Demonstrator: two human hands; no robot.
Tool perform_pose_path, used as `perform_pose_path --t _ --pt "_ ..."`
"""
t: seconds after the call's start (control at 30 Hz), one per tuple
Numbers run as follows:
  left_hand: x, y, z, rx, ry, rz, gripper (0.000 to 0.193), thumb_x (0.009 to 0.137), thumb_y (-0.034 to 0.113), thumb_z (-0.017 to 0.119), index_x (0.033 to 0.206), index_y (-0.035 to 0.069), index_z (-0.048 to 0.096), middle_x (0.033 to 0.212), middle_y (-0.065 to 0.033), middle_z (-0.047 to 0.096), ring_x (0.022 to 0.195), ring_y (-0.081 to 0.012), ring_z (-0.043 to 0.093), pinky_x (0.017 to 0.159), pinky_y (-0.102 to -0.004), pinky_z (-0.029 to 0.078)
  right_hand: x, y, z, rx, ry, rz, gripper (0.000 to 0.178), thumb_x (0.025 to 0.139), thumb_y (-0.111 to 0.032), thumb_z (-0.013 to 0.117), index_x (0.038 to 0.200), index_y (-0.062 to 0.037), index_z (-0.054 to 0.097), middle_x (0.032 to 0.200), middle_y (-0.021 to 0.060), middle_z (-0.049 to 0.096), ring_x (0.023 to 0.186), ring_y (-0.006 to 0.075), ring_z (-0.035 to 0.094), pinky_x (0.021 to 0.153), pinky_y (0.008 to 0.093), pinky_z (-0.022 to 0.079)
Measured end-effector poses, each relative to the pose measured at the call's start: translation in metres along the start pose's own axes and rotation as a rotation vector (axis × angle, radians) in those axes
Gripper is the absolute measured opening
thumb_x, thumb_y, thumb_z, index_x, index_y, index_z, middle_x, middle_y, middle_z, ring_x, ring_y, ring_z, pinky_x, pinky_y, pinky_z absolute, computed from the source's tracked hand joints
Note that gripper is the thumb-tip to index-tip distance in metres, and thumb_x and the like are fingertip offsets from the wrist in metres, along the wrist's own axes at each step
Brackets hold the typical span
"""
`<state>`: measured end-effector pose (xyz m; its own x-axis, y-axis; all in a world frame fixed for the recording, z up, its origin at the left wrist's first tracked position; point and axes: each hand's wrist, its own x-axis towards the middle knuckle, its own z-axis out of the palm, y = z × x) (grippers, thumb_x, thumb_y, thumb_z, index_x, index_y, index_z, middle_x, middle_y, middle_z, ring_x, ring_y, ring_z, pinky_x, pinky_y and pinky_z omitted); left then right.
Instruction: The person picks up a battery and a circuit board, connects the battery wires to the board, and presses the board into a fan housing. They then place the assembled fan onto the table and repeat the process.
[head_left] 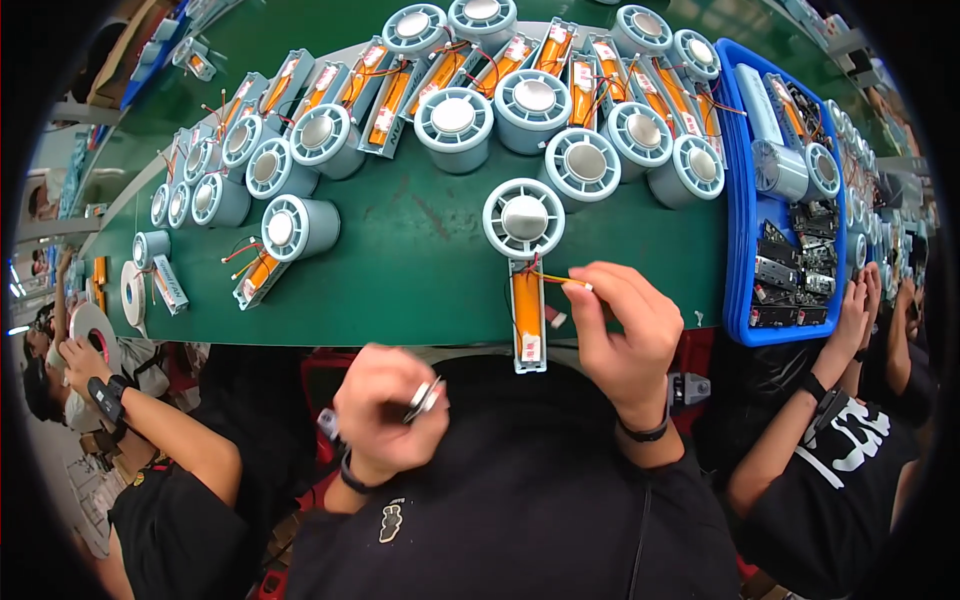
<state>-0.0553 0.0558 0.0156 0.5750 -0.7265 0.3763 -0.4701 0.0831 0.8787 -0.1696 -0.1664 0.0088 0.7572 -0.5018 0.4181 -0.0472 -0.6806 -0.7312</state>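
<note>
Right in front of me lies a light-blue device: a round ribbed head [524, 218] with a silvery disc, and a trough-shaped handle holding an orange battery [527, 305]. Thin red and yellow wires [545, 275] come out near the joint of head and handle. My right hand [630, 335] pinches the end of these wires between thumb and forefinger, beside the handle. Closer to my body and left of the handle, my left hand [385, 405] is closed round a small silvery metal thing [425, 399]; motion blur hides its kind.
Several similar devices [455, 120] stand in a wide arc across the green table [400, 260]. One more [298, 228] lies to the left. Stacked blue trays [735, 200] with black parts stand at the right. Co-workers' arms [190, 435] show at both sides.
</note>
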Motion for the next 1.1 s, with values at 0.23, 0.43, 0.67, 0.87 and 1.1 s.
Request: perform_pose_path --t 0.23,0.43,0.67,0.87,1.1 --pt "0.054 -0.013 0.033 -0.04 -0.105 -0.116 0.035 0.094 -0.001 0.061 0.129 -0.006 0.057 0.101 -0.007 0.054 0.076 -0.0095 0.053 0.061 -0.0237 0.044 -0.001 -0.002 0.032 0.236 0.171 -0.165 0.024 0.074 0.011 0.079 0.096 0.0016 0.075 0.089 0.0146 0.076 0.075 0.0238 0.074 0.064 0.0303 0.059" --pt "0.045 -0.027 0.031 -0.398 -0.163 -0.214 0.047 0.102 0.01 0.056 0.145 -0.007 0.053 0.109 -0.0076 0.057 0.079 -0.0085 0.051 0.064 -0.0214 0.04 -0.001 0.0 0.032 0.192 0.1 -0.184 0.029 0.07 0.011 0.08 0.097 0.0007 0.076 0.085 0.0106 0.072 0.068 0.0206 0.069 0.057 0.0293 0.054" --pt "0.049 -0.025 0.037 -0.083 -0.139 -0.113 0.049 0.1 0.008 0.062 0.146 -0.006 0.051 0.103 -0.01 0.058 0.082 -0.0162 0.056 0.073 -0.0286 0.048 0.004 -0.002 0.033 0.067 0.126 -0.275 0.027 0.068 0.008 0.078 0.093 -0.001 0.074 0.082 0.0082 0.066 0.058 0.0201 0.058 0.05 0.0313 0.045" --pt "0.037 -0.025 0.048 -0.369 -0.041 -0.237 0.046 0.105 0.01 0.059 0.146 -0.004 0.045 0.102 -0.0115 0.06 0.078 -0.0147 0.058 0.069 -0.0285 0.048 0.012 -0.007 0.028 -0.078 0.086 -0.332 0.026 0.065 0.003 0.075 0.09 -0.0023 0.07 0.082 0.0074 0.064 0.055 0.0213 0.053 0.048 0.033 0.04" --pt "0.038 -0.028 0.036 -0.436 -0.202 -0.31 0.031 0.106 0.008 0.058 0.133 -0.002 0.05 0.09 -0.0065 0.062 0.067 -0.0102 0.059 0.058 -0.0253 0.047 0.015 -0.002 0.023 -0.134 0.033 -0.388 0.026 0.063 0.001 0.073 0.088 -0.0017 0.069 0.084 0.0069 0.064 0.057 0.0216 0.054 0.048 0.0331 0.041"
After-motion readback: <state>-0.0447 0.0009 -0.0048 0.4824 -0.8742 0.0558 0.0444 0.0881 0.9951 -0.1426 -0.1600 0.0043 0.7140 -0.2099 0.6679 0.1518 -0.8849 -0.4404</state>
